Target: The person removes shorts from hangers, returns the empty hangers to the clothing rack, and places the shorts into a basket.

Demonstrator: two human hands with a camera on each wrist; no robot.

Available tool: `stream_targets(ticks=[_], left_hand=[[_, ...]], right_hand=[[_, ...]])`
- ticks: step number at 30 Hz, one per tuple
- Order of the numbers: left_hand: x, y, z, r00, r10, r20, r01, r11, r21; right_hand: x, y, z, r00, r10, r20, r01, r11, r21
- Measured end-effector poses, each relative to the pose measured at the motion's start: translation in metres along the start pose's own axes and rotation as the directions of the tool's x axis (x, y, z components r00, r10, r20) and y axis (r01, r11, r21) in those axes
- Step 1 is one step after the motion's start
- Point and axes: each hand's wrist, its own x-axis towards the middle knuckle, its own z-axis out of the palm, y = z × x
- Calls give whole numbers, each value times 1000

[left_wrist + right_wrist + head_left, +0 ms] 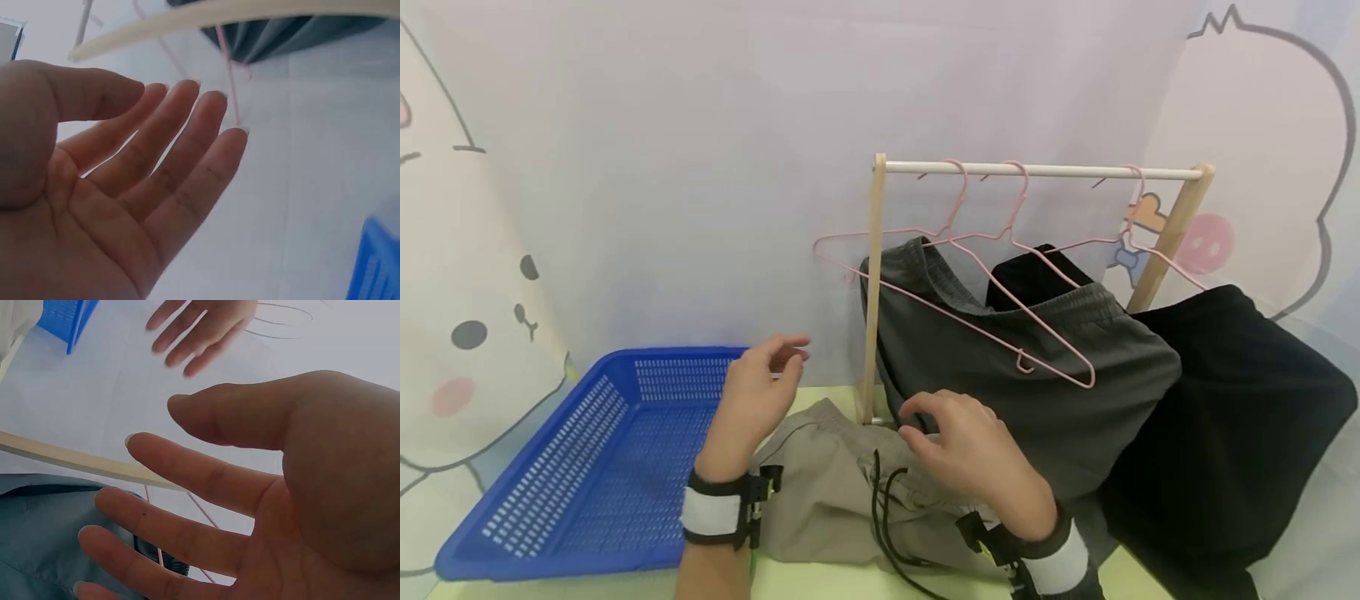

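My left hand [762,390] hovers between the blue basket and the rack's near post, its fingers loosely bent and nothing in them. In the left wrist view the palm of that left hand [144,169] shows bare. My right hand [966,437] is held over khaki trousers [812,500] with a black drawstring [877,508]; the right wrist view shows its fingers [187,544] spread and holding nothing. The trousers lie bunched on the table, partly hidden by both forearms. Just beyond my right hand, dark grey trousers [1022,400] hang on the rack.
A wooden rack post [875,292] supports a white rail [1045,171] bearing pink hangers [1022,204]. Black trousers [1240,400] hang at the right. The blue plastic basket [617,467] stands at the left on the yellow-green table [808,575]. A patterned curtain [700,167] covers the back.
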Motion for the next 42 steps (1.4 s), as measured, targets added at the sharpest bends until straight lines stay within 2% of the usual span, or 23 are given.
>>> stream_targets(ticks=[4,6,8,10,12,14,17,20,24,28,31,33,34,39,41,42], left_hand=[[-12,-8,-34,998,-24,-57,27,997,68],[-21,-16,-54,991,-65,-114,77,992,102],[-32,-26,-73,977,-112,-182,139,981,138],[-43,-39,-93,953,-162,-254,209,964,167],[-55,-51,-111,917,-241,-317,307,934,181],[-66,-61,-127,871,-330,-365,412,894,175],[-79,-68,-146,779,-493,-386,572,811,119],[-87,-72,-158,706,-605,-370,667,742,60],[-95,-78,-165,645,-685,-338,729,685,3],[-101,-89,-172,588,-757,-285,791,612,4],[-106,-99,-175,560,-794,-238,822,569,35],[-110,-104,-177,549,-806,-221,831,554,44],[-112,-106,-178,546,-810,-215,834,550,43],[-122,-114,-185,552,-805,-217,828,559,36],[-128,-117,-188,545,-811,-215,832,554,20],[-130,-118,-190,536,-816,-216,837,546,13]], right_hand=[[-1,1,4,1000,5,20,-4,1000,-11],[-1,1,7,999,4,32,-4,1000,-10],[-1,2,10,999,1,48,-1,1000,-9],[-1,2,13,998,-2,65,3,1000,-13],[0,3,15,996,0,89,2,1000,-17],[2,3,17,994,-6,112,8,1000,-23],[5,3,21,988,-13,151,18,999,-30],[9,1,27,978,-8,209,12,1000,-22],[8,-1,34,955,34,296,-32,999,-10],[7,-3,44,937,54,344,-55,998,-7],[6,-5,50,930,51,363,-50,999,-12],[6,-7,54,926,49,375,-48,999,-11],[6,-8,55,924,47,380,-45,999,-14],[7,-10,63,917,40,396,-36,999,-18],[8,-9,67,912,33,408,-29,999,-16],[8,-9,69,907,32,420,-29,999,-13]])
